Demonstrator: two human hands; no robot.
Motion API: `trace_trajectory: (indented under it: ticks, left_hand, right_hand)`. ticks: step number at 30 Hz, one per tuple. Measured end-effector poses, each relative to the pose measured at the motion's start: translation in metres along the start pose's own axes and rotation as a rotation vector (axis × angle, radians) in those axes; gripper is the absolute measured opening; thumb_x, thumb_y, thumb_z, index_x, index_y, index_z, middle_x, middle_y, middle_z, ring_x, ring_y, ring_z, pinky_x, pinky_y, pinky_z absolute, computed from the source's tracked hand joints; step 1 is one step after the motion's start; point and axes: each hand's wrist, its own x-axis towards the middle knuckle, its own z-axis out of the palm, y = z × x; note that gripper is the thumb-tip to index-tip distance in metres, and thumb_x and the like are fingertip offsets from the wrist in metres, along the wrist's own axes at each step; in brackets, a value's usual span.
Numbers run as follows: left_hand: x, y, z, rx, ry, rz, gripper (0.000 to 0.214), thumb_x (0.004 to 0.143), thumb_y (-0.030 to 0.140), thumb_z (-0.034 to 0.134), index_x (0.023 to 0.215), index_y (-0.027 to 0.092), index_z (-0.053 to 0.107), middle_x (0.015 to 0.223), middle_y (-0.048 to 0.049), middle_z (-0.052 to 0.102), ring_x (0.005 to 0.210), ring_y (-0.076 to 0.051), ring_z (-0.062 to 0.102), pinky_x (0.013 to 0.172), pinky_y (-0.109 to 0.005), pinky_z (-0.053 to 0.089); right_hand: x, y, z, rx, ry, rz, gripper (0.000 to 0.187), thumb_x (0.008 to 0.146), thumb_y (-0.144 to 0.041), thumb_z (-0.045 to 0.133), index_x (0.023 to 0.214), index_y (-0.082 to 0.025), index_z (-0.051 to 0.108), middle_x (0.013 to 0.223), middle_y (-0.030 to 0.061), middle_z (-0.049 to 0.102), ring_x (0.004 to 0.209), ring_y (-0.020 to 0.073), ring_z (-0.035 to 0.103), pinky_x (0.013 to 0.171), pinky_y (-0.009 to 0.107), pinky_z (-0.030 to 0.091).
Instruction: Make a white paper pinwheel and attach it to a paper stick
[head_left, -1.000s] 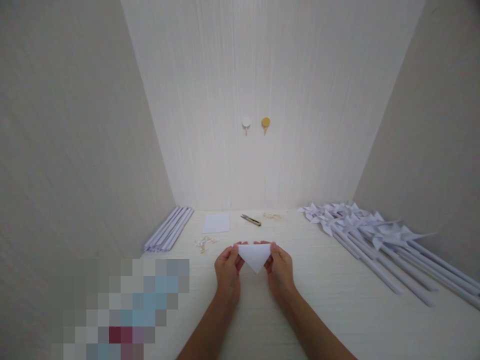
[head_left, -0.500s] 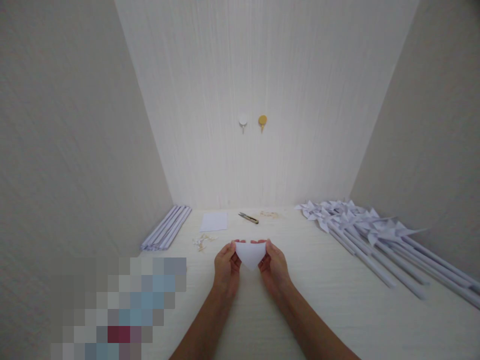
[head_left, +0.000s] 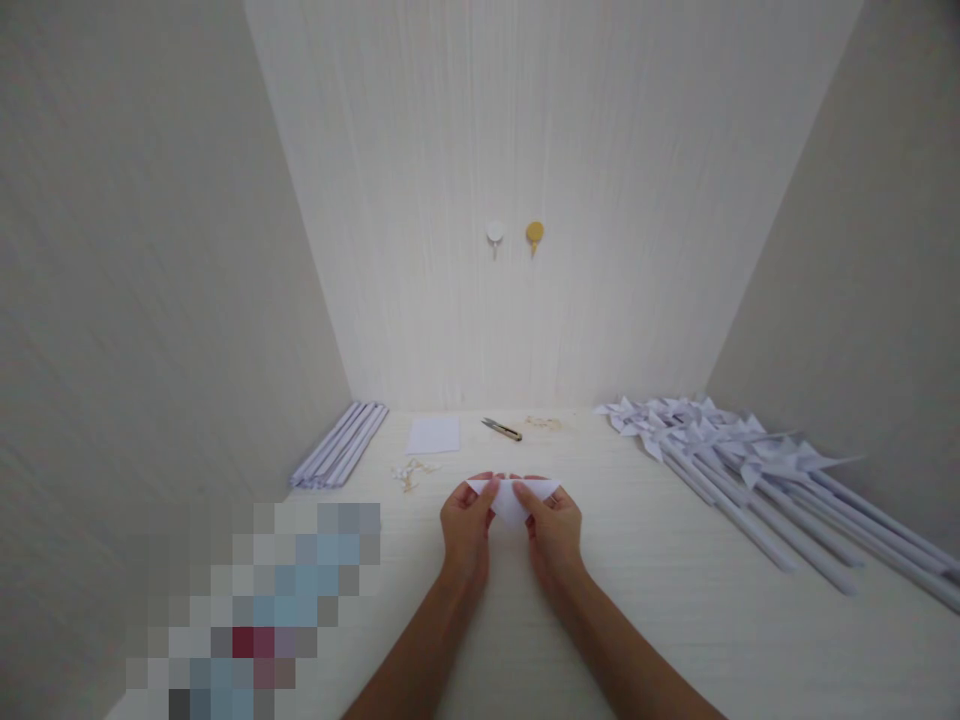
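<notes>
Both my hands pinch a small white folded paper triangle [head_left: 511,497] just above the pale table [head_left: 645,590]. My left hand [head_left: 466,527] grips its left part with thumb and fingers closed. My right hand [head_left: 555,525] grips the right part the same way. The hands sit close together, and the triangle's lower tip is hidden between them.
A square white sheet [head_left: 433,435] and small snips [head_left: 502,429] lie farther back. Tiny light scraps [head_left: 410,472] lie left of my hands. Rolled white paper sticks [head_left: 340,458] rest by the left wall. Several finished paper pinwheels [head_left: 739,462] lie on the right. Two hooks [head_left: 514,236] are on the back wall.
My hands have come closer together over the triangle, and my fingers now cover more of its middle and lower tip.
</notes>
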Motion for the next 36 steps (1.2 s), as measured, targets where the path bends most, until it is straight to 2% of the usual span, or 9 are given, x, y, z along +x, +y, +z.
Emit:
trace_trajectory:
  ticks: [4,8,12,21,27,30,33,36]
  left_hand:
    - [0.0011,-0.0039,-0.0009,0.04,0.041,0.015,0.026,0.044,0.012,0.07,0.065,0.013,0.055,0.059,-0.0011,0.063,0.055,-0.013,0.058,0.054,-0.023,0.044]
    - [0.0034,-0.0056,-0.0033,0.057,0.031,0.053,0.022,0.045,0.016,0.07,0.062,0.013,0.056,0.057,-0.0009,0.063,0.053,-0.012,0.057,0.054,-0.023,0.043]
    - [0.0038,-0.0048,-0.0029,0.034,0.019,0.026,0.02,0.047,0.02,0.069,0.063,0.013,0.058,0.057,-0.0008,0.063,0.052,-0.011,0.056,0.054,-0.022,0.043]
    - [0.0034,-0.0001,-0.0001,-0.053,0.034,-0.036,0.018,0.064,0.028,0.057,0.061,0.01,0.057,0.058,-0.0046,0.062,0.057,-0.014,0.059,0.058,-0.026,0.046]
    - [0.0038,0.0031,0.0,-0.085,0.03,-0.074,0.034,0.073,0.04,0.043,0.065,0.01,0.057,0.06,-0.0079,0.063,0.059,-0.015,0.06,0.058,-0.027,0.045]
    - [0.0014,0.0019,0.0009,-0.002,-0.009,-0.028,0.031,0.064,0.042,0.054,0.07,0.011,0.058,0.064,-0.007,0.064,0.06,-0.014,0.059,0.056,-0.025,0.045]
    - [0.0009,-0.0014,-0.0009,0.13,-0.027,0.008,0.027,0.047,0.025,0.071,0.068,0.013,0.059,0.063,-0.0041,0.064,0.055,-0.013,0.057,0.053,-0.023,0.043]
    - [0.0031,-0.0043,-0.0046,0.192,0.02,0.035,0.024,0.043,0.019,0.071,0.063,0.012,0.06,0.06,-0.0035,0.064,0.052,-0.012,0.056,0.052,-0.023,0.042]
  right_hand:
    - [0.0009,0.0035,-0.0017,-0.048,0.008,-0.018,0.025,0.045,-0.02,0.071,0.065,-0.014,0.056,0.057,0.0008,0.065,0.05,0.014,0.058,0.047,0.024,0.044]
    - [0.0001,0.003,-0.0007,-0.048,-0.008,-0.023,0.023,0.046,-0.018,0.071,0.062,-0.014,0.055,0.056,-0.0008,0.065,0.051,0.0129,0.057,0.049,0.023,0.044]
    - [0.0005,0.0025,-0.0008,-0.052,-0.007,-0.026,0.022,0.047,-0.019,0.071,0.062,-0.014,0.055,0.056,-0.0013,0.064,0.05,0.0117,0.056,0.05,0.024,0.044]
    - [0.0021,0.0021,-0.0014,-0.015,0.001,-0.023,0.024,0.046,-0.02,0.071,0.063,-0.016,0.055,0.058,-0.0012,0.064,0.052,0.0122,0.057,0.048,0.023,0.043]
    - [0.0028,-0.0001,-0.0006,0.011,0.028,-0.031,0.024,0.046,-0.019,0.071,0.064,-0.015,0.055,0.058,-0.0014,0.065,0.053,0.0121,0.058,0.051,0.023,0.043]
    - [0.0042,0.0013,-0.0022,-0.016,0.022,-0.039,0.024,0.048,-0.02,0.071,0.066,-0.015,0.055,0.055,-0.0027,0.064,0.049,0.0109,0.056,0.048,0.023,0.042]
    - [0.0042,0.0018,-0.0034,-0.041,-0.003,-0.033,0.025,0.047,-0.02,0.071,0.066,-0.015,0.054,0.053,-0.0029,0.063,0.046,0.0109,0.054,0.046,0.023,0.042]
    - [0.0033,0.0015,-0.0036,-0.054,-0.013,-0.012,0.027,0.045,-0.019,0.071,0.065,-0.015,0.053,0.053,-0.0021,0.063,0.047,0.0122,0.055,0.046,0.023,0.042]
